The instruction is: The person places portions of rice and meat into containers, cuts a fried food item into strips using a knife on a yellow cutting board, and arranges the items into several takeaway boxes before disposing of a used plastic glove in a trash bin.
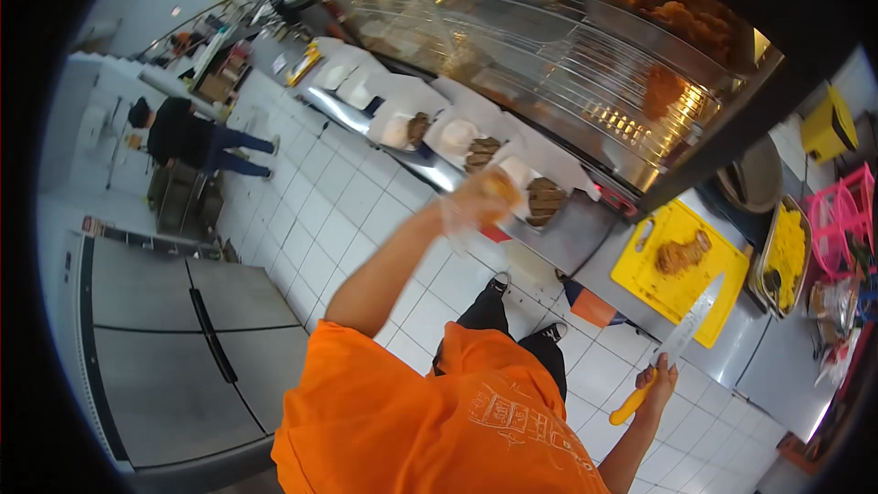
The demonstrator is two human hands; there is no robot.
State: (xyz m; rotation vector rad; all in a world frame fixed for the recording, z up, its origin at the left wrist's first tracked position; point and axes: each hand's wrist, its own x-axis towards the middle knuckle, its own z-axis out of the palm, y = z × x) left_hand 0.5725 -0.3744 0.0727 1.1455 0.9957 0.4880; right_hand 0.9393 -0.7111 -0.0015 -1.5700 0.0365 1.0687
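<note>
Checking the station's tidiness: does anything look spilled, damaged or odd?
Nothing looks clearly spilled or damaged. One mild oddity: the left hand appears to wear a clear glove, while the right hand, gripping the knife, looks bare. The crumbs around the fried piece on the board seem unremarkable.

The left grip [480,206], blurred, is reaching over a row of papers [400,94] that are bearing white mounds [455,137] and sliced brown food [546,202]. The right grip [656,382] is holding a knife [688,325] by its yellow handle, its blade lying across the edge of a yellow cutting board [677,293], where a browned piece of food [681,254] is resting. The board is sitting on a steel counter [748,343] beside a pan of yellow food [792,242]. A co-worker [176,133] in dark clothes is standing far off at the left.
</note>
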